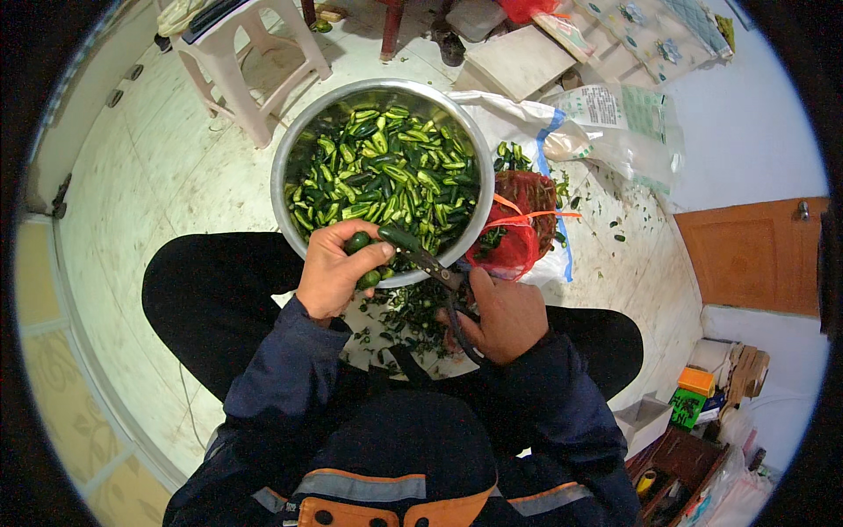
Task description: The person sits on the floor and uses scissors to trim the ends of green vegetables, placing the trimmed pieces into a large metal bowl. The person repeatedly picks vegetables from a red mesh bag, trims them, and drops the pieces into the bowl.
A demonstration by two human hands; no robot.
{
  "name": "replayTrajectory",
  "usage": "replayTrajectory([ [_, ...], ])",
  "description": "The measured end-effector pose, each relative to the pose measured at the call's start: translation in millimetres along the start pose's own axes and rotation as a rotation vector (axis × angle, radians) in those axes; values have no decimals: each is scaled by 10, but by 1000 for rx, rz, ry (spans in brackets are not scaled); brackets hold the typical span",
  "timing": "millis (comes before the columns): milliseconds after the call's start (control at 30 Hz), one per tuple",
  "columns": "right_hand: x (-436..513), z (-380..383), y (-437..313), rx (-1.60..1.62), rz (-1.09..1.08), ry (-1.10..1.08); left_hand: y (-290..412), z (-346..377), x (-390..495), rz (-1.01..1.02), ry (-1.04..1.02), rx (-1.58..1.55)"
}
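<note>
My left hand (332, 267) grips several small dark green cucumbers over the near rim of a large metal basin (281, 161). One cucumber (397, 238) sticks out past the thumb, pointing right. A pair of dark-handled scissors (435, 269) is in my right hand (510, 317), its blades reaching up to the lower right end of that cucumber. Whether they touch its skin is hard to tell. Slit green cucumbers (388, 174) fill much of the basin, many showing pale insides. Green trimmings (418, 309) lie scattered on the floor between my legs.
Right of the basin, a red mesh bag (527, 204) with an orange tie lies on a white woven sack (550, 253). Clear plastic packaging (609, 135) is beyond it. A white plastic stool (250, 92) stands at the upper left. Boxes (688, 405) sit at the lower right.
</note>
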State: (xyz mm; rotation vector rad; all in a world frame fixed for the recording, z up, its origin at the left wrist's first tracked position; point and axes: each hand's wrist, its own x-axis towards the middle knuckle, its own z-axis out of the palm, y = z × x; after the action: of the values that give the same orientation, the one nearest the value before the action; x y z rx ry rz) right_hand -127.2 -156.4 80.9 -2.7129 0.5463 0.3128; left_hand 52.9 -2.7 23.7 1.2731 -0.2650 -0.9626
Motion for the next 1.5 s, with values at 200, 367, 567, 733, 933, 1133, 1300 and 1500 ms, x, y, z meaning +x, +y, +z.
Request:
replayTrajectory([
  [200, 98, 74, 73, -14, -35, 98, -63, -9, 64, 71, -57, 198],
  [367, 101, 101, 119, -67, 7, -7, -18, 34, 87, 1, -26, 205],
  [567, 107, 254, 176, -107, -1, 33, -117, 13, 196, -31, 26, 231],
  [733, 153, 359, 195, -86, 90, 81, -234, -2, 286, -108, 97, 2],
  [933, 59, 334, 208, 399, 194, 226, -290, -6, 261, -277, 21, -535],
  [1133, -62, 368, -1, 873, 107, 416, -353, 200, 61, -400, -76, -728],
  [1300, -37, 433, -302, 918, 71, 493, -460, 286, -70, -362, -132, -633],
  [1500, -182, 595, -361, 689, 119, 590, -315, 461, -322, -392, -79, -493],
])
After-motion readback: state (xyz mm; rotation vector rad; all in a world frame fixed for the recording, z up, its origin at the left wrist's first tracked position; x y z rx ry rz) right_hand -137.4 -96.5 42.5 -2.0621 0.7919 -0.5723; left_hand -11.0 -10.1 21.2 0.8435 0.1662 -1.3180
